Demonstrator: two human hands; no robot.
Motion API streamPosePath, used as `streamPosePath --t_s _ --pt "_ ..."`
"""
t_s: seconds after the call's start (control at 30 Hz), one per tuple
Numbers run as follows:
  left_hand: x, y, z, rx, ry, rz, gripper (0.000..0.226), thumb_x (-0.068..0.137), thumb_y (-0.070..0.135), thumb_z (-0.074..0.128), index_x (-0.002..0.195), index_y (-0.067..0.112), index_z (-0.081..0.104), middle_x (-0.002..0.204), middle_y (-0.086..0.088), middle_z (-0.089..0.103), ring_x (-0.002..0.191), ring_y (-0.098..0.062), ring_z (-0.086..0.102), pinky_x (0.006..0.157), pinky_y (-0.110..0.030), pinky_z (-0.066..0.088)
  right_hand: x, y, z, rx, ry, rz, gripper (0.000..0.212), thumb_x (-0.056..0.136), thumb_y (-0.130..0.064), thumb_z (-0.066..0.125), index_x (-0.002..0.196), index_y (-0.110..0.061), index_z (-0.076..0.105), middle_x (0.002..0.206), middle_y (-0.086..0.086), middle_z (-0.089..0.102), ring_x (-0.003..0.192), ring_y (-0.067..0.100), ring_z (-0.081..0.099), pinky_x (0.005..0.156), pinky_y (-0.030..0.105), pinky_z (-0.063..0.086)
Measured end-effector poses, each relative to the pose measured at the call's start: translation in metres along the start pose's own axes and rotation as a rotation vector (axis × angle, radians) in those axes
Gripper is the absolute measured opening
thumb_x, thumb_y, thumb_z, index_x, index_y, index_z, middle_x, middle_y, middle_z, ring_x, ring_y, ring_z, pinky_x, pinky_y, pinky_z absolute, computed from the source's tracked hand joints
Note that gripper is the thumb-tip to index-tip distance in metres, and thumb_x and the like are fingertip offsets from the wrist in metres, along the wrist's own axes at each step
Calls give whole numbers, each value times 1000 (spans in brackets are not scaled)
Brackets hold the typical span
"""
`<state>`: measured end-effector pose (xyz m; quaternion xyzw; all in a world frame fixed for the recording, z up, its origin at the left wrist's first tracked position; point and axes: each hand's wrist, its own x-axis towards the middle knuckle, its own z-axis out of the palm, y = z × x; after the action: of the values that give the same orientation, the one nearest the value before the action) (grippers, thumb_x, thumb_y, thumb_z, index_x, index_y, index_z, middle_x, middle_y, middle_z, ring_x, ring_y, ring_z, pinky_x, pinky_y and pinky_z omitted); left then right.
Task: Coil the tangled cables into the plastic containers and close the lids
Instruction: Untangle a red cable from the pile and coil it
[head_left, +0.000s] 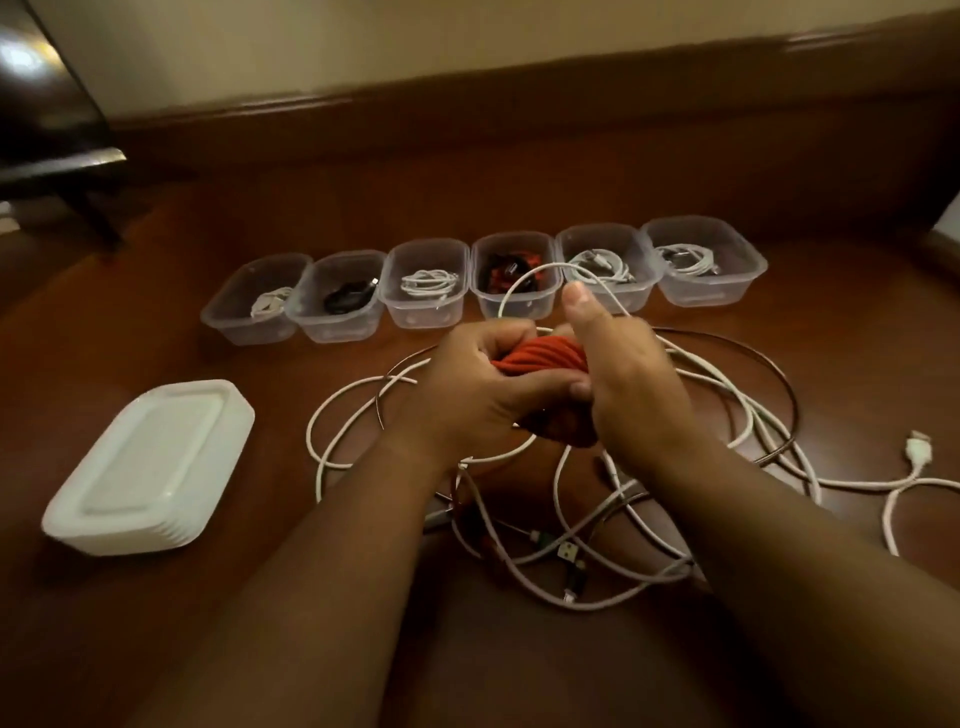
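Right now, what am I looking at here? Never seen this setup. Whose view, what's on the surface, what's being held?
There is no machine: a person works with bare hands, and the single picture comes from a camera worn on their head, looking forward and down. The left hand and right hand together grip a coiled orange cable. Under them a tangle of white cables lies on the brown wooden surface. Farther back stands a row of six clear plastic containers, all open, each with a coiled cable inside. At the left sits a stack of white lids.
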<state>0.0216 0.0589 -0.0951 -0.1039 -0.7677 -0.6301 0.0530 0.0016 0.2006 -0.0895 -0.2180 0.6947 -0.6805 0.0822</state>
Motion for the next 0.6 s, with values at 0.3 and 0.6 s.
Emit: streamPosePath --t_s 0.3,0.6 --pt "-4 -4 -2 -51 4 -88 29 57 43 76 71 19 70 63 5 68 62 -7 66 59 -20 52 6 27 -15 271 -104 250 41 92 -39 51 117 -10 65 112 13 67 104 22 65 91 40 52" --pt "-9 -6 -6 -113 -51 -84 62 49 82 73 69 23 71 67 -5 57 67 -24 54 70 -33 48 6 24 -39 609 -710 222 50 81 -2 41 128 5 58 107 20 66 99 30 65 91 45 53"
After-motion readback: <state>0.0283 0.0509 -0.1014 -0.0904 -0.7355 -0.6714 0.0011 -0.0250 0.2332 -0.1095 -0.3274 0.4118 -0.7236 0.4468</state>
